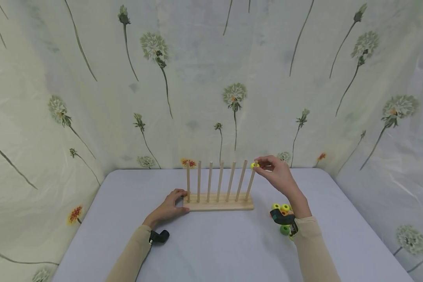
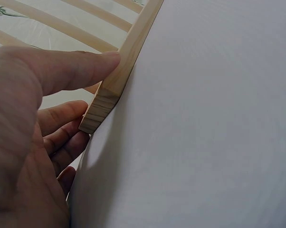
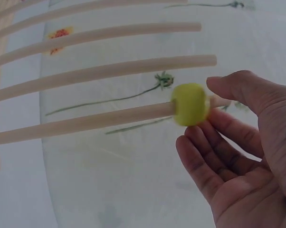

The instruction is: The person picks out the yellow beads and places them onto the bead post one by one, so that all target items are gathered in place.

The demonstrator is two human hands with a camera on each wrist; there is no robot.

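Note:
A wooden peg rack (image 1: pixel 218 206) with several upright dowels stands on the table. My left hand (image 1: pixel 168 206) grips its left end, thumb along the front edge and fingers behind, as the left wrist view (image 2: pixel 52 114) shows close up. A yellow bead (image 3: pixel 191 104) is threaded on the rightmost dowel (image 3: pixel 100 121), just below its top, and looks slightly blurred. Around that top is my right hand (image 1: pixel 276 174). In the right wrist view its thumb (image 3: pixel 233 88) and index finger lie spread by the bead's upper end, with the dowel tip showing between them.
Loose beads lie right of the rack, among them a yellow bead (image 1: pixel 285 207) and a green bead (image 1: pixel 284 230), partly hidden by the right wrist's black camera (image 1: pixel 281 217). A pale cloth covers the table (image 1: pixel 211 246). Behind it hangs a flower-printed curtain (image 1: pixel 197 78).

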